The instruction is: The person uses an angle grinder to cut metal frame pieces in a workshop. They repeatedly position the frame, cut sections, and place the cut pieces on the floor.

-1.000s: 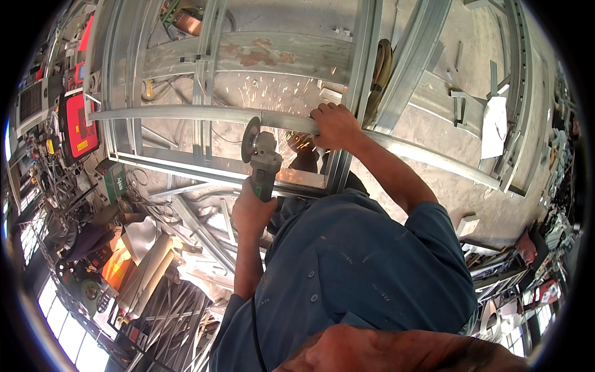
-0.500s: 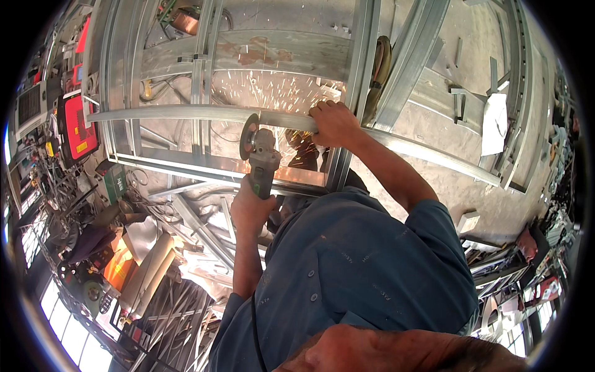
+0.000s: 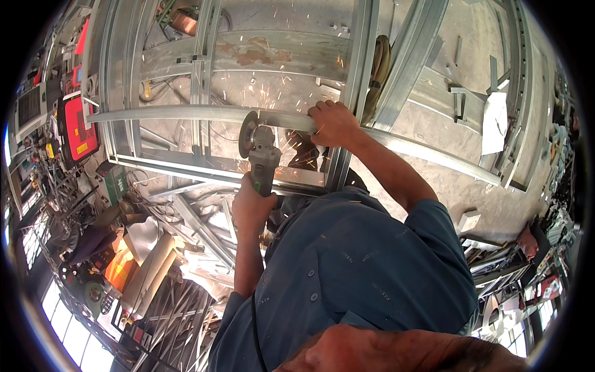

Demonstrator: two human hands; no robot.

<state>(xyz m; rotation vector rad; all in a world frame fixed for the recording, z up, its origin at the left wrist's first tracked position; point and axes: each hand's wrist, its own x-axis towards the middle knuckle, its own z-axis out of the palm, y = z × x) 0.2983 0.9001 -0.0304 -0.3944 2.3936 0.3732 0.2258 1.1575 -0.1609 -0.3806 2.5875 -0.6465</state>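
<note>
My left hand (image 3: 250, 204) grips the grey body of an angle grinder (image 3: 260, 155). Its disc (image 3: 246, 134) stands on edge against a long silver metal bar (image 3: 186, 114) that runs across a steel frame (image 3: 365, 74). Orange sparks (image 3: 273, 87) fly up and away from the disc over the concrete floor. My right hand (image 3: 333, 122) is closed over the same bar just right of the disc, pressing it onto an upright frame member. My blue shirt fills the lower middle of the view.
A red machine (image 3: 79, 127) stands at the left by a green box (image 3: 115, 184). Loose metal profiles and scrap (image 3: 186, 248) lie below the frame. More steel sections (image 3: 496, 93) lean at the right. A hose coil (image 3: 380, 59) hangs beyond the frame.
The grinder and both hands hold nearly the same place on the bar. The spray of sparks above the disc has thinned since half a second ago.
</note>
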